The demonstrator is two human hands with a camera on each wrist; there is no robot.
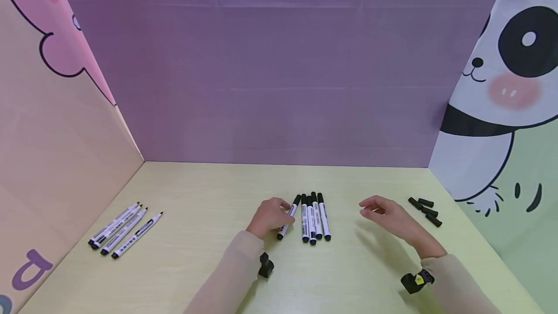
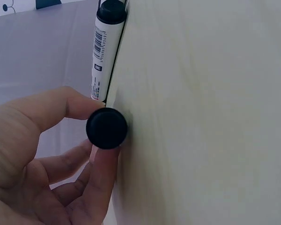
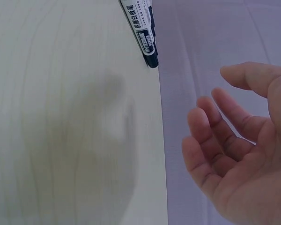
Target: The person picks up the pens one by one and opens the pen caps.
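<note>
My left hand (image 1: pixel 272 214) pinches a white whiteboard marker (image 1: pixel 288 221) between thumb and fingers, its black cap pointing away from me. In the left wrist view the marker's round black end (image 2: pixel 107 128) faces the camera, held close to the tabletop. Just right of it, several capped markers (image 1: pixel 316 219) lie side by side, caps toward the back. My right hand (image 1: pixel 388 214) hovers above the table on the right, holding nothing. Its fingers (image 3: pixel 210 140) are loosely bent, with the thumb apart from them.
Several uncapped markers (image 1: pixel 124 230) lie slanted on the left of the table (image 1: pixel 209 188), tips toward the back. A few loose black caps (image 1: pixel 426 211) sit at the far right. A purple backdrop (image 1: pixel 283 71) and printed side panels enclose the table.
</note>
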